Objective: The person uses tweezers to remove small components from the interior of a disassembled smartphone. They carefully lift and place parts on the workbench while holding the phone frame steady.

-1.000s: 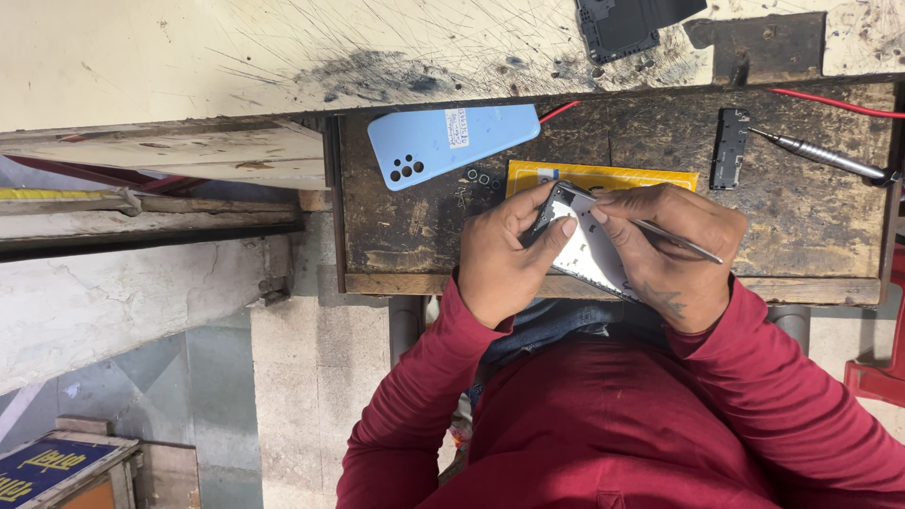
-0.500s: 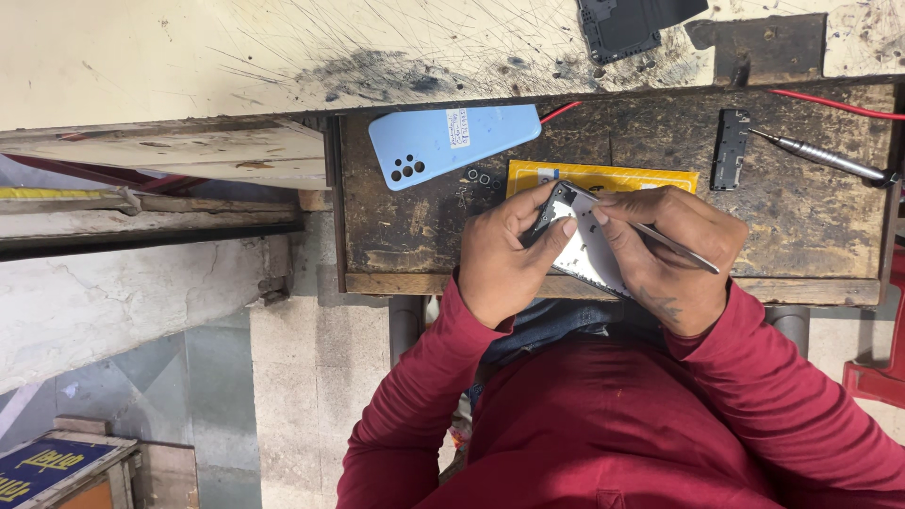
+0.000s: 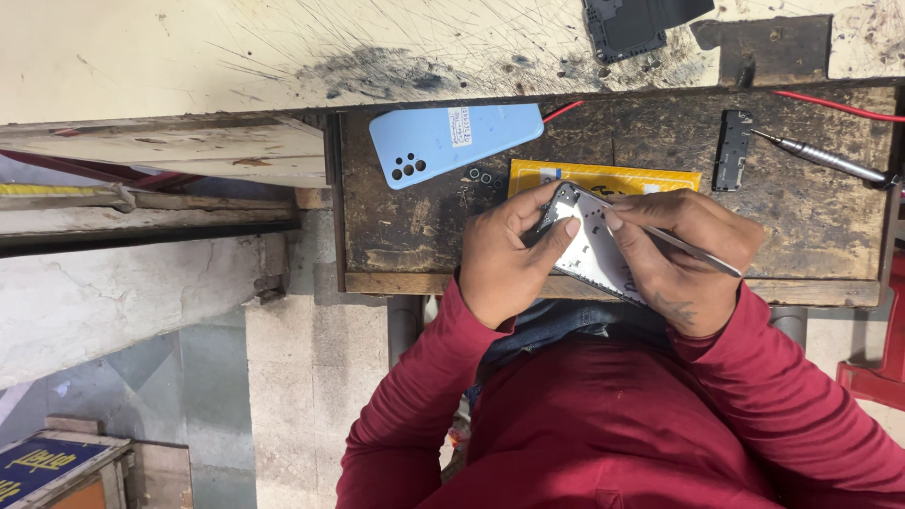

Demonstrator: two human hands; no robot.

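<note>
My left hand (image 3: 502, 256) grips the top end of an opened phone (image 3: 592, 253) with a silver-white inner frame, held tilted over the near edge of a dark wooden bench (image 3: 405, 236). My right hand (image 3: 681, 254) rests on the phone's other side and pinches thin metal tweezers (image 3: 693, 253), whose tip lies against the phone's inner surface. A light blue phone back cover (image 3: 452, 141) lies flat on the bench, beyond my left hand. Both sleeves are dark red.
A yellow packet (image 3: 603, 176) lies under the phone. A few small rings (image 3: 481, 176) sit by the blue cover. A black strip part (image 3: 731, 151), a metal screwdriver (image 3: 820, 158) and a red wire (image 3: 830, 104) lie at right. A black frame part (image 3: 632, 24) lies farther back.
Both hands keep their hold on the phone and the tweezers. My right hand's fingers have shifted slightly on the phone.
</note>
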